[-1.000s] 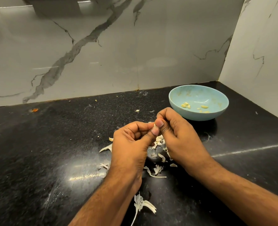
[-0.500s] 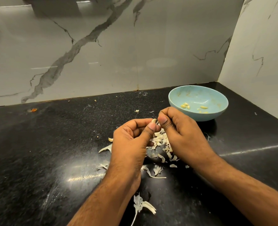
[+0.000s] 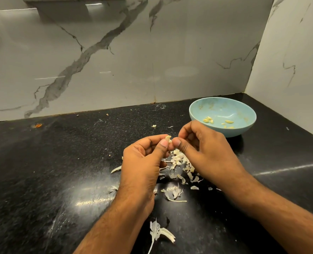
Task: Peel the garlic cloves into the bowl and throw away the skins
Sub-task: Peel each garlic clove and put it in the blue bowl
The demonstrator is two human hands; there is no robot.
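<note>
My left hand (image 3: 143, 162) pinches a small pale garlic clove (image 3: 168, 138) between thumb and fingers, above the black counter. My right hand (image 3: 205, 153) has its thumb and curled fingers at the clove's right side, pinching at it. Under and between the hands lies a heap of white garlic skins (image 3: 181, 164). A light blue bowl (image 3: 223, 107) stands at the back right, just beyond my right hand, with several peeled cloves (image 3: 209, 120) in its bottom.
A garlic stem with papery skin (image 3: 158, 233) lies near the counter's front. More skin scraps (image 3: 174, 194) are scattered in front of the hands. Marble walls (image 3: 115, 61) close the counter at the back and right. An orange speck (image 3: 38, 125) sits far left.
The two hands have drawn slightly apart and the clove tip now shows between the thumbs. More of the skin heap is visible below them.
</note>
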